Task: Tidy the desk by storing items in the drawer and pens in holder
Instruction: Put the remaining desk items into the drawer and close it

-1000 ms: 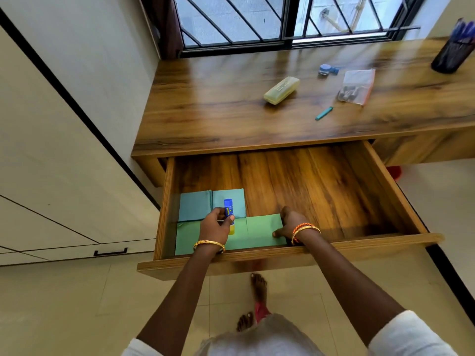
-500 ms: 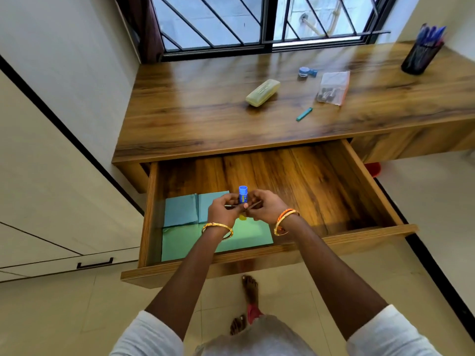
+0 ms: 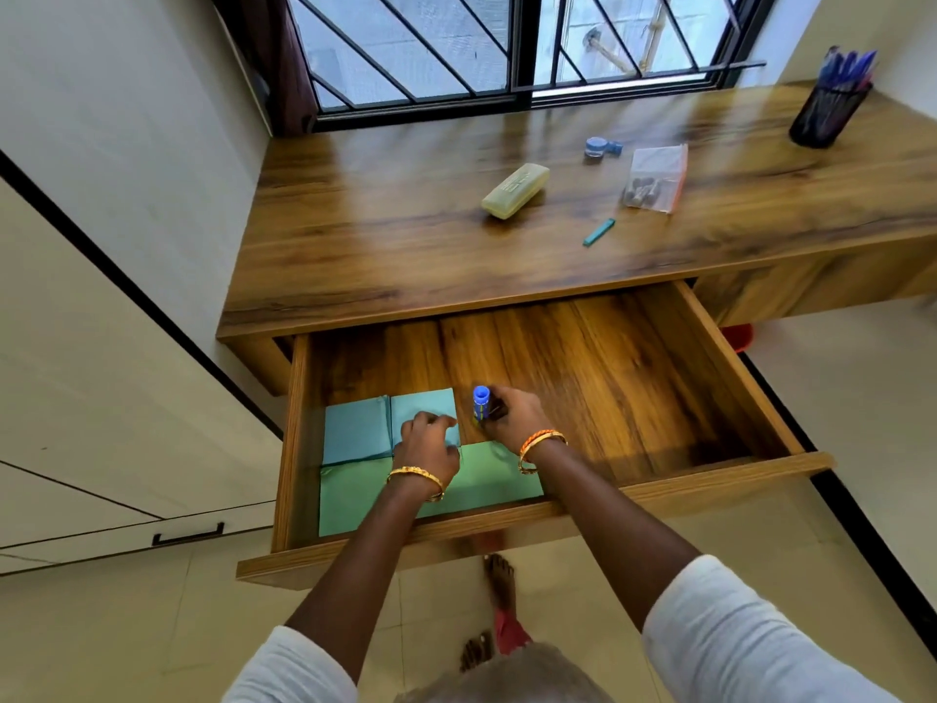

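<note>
The desk drawer (image 3: 732, 370) is pulled open. My right hand (image 3: 514, 416) grips a glue stick (image 3: 480, 398) with a blue cap, upright on the drawer floor just right of two teal pads (image 3: 357, 431). My left hand (image 3: 428, 443) hovers over the right teal pad with its fingers loosely bent and nothing visible in it. A green sheet (image 3: 489, 476) lies at the drawer's front, partly under my wrists. On the desk top (image 3: 385, 246) lie a pale yellow case (image 3: 515, 189), a small teal pen-like piece (image 3: 599, 231), a zip bag (image 3: 656, 177) and a small blue jar (image 3: 598, 147).
A black mesh pen holder (image 3: 829, 114) with several blue pens stands at the desk's far right. The right half of the drawer floor is bare wood. A white cabinet (image 3: 101, 398) is on the left, and my foot (image 3: 499, 580) is under the drawer front.
The glue stick passed from my left hand to my right, which has set it down right of the teal pads. My left hand has let go and moved over the teal pad.
</note>
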